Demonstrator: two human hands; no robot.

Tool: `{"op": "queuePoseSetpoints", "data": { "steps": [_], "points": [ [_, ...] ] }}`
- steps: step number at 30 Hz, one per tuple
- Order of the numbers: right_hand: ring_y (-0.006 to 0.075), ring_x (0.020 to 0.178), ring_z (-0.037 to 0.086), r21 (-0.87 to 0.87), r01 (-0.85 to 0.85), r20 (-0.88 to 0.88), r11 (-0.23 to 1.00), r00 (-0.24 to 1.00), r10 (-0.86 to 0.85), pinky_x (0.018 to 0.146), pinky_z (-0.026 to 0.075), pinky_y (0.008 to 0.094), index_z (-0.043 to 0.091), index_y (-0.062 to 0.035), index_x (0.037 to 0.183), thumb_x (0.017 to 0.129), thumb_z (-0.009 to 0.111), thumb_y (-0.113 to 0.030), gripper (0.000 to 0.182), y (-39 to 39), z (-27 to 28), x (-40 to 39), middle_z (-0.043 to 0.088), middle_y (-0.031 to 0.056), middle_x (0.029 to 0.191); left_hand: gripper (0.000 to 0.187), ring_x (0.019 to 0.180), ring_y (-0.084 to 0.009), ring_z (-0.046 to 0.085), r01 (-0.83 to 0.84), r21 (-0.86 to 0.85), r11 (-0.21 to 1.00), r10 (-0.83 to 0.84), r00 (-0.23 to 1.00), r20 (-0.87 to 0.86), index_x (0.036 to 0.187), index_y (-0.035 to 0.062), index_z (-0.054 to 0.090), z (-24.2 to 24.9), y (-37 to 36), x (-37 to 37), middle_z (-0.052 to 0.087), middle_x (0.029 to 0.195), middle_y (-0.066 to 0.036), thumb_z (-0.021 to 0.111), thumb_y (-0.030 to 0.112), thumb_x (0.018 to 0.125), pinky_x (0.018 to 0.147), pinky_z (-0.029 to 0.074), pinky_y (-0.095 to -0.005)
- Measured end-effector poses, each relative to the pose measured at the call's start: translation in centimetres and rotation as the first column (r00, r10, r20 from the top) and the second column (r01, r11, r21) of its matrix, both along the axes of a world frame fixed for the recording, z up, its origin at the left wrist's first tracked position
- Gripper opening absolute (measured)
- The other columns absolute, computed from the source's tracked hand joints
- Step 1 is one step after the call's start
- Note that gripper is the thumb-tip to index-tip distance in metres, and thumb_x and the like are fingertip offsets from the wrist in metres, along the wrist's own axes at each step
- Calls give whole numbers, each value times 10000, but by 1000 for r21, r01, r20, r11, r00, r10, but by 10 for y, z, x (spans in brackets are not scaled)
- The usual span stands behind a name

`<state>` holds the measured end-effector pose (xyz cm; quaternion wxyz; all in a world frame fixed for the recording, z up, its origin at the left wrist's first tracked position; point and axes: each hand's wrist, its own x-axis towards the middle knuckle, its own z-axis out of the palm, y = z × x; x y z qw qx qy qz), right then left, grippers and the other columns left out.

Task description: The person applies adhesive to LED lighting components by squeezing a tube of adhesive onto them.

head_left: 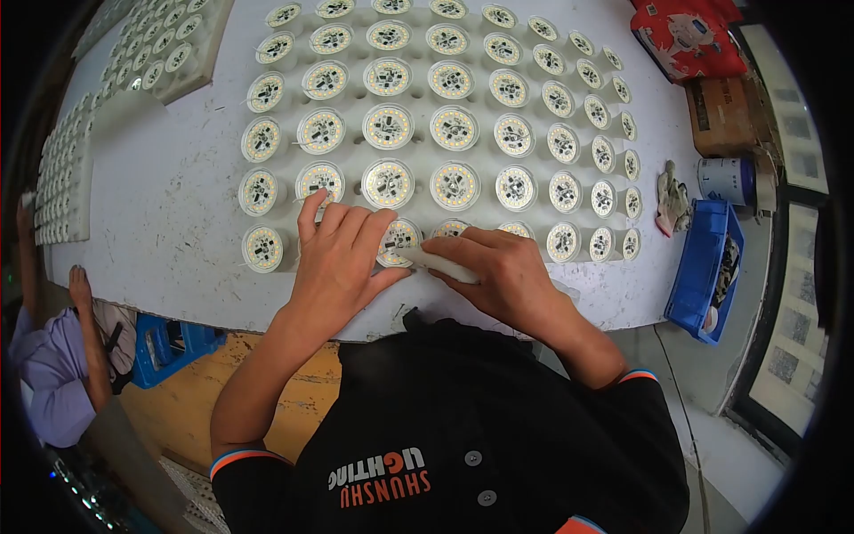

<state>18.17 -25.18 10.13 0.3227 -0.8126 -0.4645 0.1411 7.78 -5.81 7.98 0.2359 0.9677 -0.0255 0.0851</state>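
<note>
Rows of LED bulbs without covers stand upright in a white foam tray (347, 165), round boards facing up. My left hand (342, 245) spans the near row, its thumb and forefinger at opposite sides of one LED bulb (399, 238). Its little finger reaches over the LED bulb behind (318, 182). In my right hand (503, 271) is a white tapered piece (449, 267), pinched between thumb and fingers, its narrow end over the bulb's board. I cannot tell what kind of tool it is. The right fingers partly cover a neighbouring LED bulb (451, 228).
More filled trays (160, 49) stand at the far left of the white table (178, 196). A blue bin (698, 267), a paint-like can (725, 178), a cardboard box (725, 116) and a red bag (689, 36) line the right side. Another person's arm (84, 329) is at the left.
</note>
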Motion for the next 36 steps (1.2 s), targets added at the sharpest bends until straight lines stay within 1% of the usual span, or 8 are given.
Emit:
{"op": "queuePoseSetpoints", "data": {
  "steps": [23, 26, 29, 30, 32, 33, 34, 36],
  "points": [
    [286, 720, 651, -25, -2, -14, 1000, 1000, 1, 615, 517, 370, 697, -92, 998, 720, 750, -61, 285, 2, 2, 0, 659, 80, 809, 651, 983, -250, 533, 10, 6, 1000, -10, 1000, -9, 1165, 78, 574, 2, 0, 1, 582, 988, -62, 852, 261, 605, 1063, 275, -505],
    [291, 722, 649, -36, -17, -2, 999, 1000, 17, 616, 518, 373, 695, -89, 994, 718, 752, -62, 283, 2, 1, 1, 658, 86, 812, 637, 996, -240, 507, 24, 5, 1000, -24, 1000, 5, 1171, 69, 552, -1, 1, 0, 550, 983, -52, 837, 267, 637, 1084, 248, -507],
    [301, 764, 659, -36, -2, -78, 999, 997, -1, 656, 530, 370, 694, -82, 1002, 740, 746, -54, 269, 2, 3, 2, 676, 97, 859, 641, 1002, -237, 509, 18, 16, 1000, -18, 1000, -11, 1175, 75, 555, 2, 1, -1, 552, 985, -53, 837, 282, 637, 1084, 249, -511],
    [307, 792, 665, 17, 19, -129, 1000, 992, -17, 677, 534, 378, 695, -79, 1000, 767, 732, -85, 236, 3, 4, 3, 684, 101, 889, 631, 990, -236, 527, 25, 46, 999, -23, 999, -28, 1177, 78, 559, 5, 3, -1, 564, 996, -55, 834, 289, 650, 1076, 262, -511],
    [319, 850, 675, 101, 81, -230, 992, 971, -56, 720, 543, 396, 696, -73, 996, 821, 705, -147, 191, 1, 11, 5, 699, 108, 949, 627, 975, -236, 540, -13, -30, 999, 14, 999, 42, 1181, 78, 556, 8, 8, -3, 574, 1000, -55, 832, 292, 660, 1069, 271, -509],
    [316, 879, 676, 87, 117, -281, 989, 956, -88, 744, 541, 390, 693, -67, 1017, 829, 703, -145, 204, 0, 13, 5, 698, 118, 974, 625, 967, -236, 547, -20, -73, 997, 26, 996, 80, 1182, 78, 554, 10, 11, -3, 579, 1002, -55, 831, 293, 665, 1065, 276, -509],
    [313, 909, 676, 73, 155, -328, 985, 937, -122, 769, 538, 383, 691, -61, 1038, 837, 702, -142, 217, -1, 15, 6, 698, 128, 1000, 528, 949, -226, 558, -59, -86, 995, 71, 987, 143, 1131, 83, 585, 14, 13, -3, 593, 999, -50, 819, 261, 693, 1054, 291, -496],
    [304, 946, 678, 74, 201, -397, 977, 905, -156, 802, 534, 371, 684, -55, 1075, 850, 698, -143, 242, -3, 14, 7, 697, 141, 1034, 446, 967, -230, 557, -96, -54, 994, 103, 983, 153, 1079, 83, 609, 15, 24, -1, 598, 1003, -50, 808, 219, 704, 1068, 283, -487]
  ]
}}
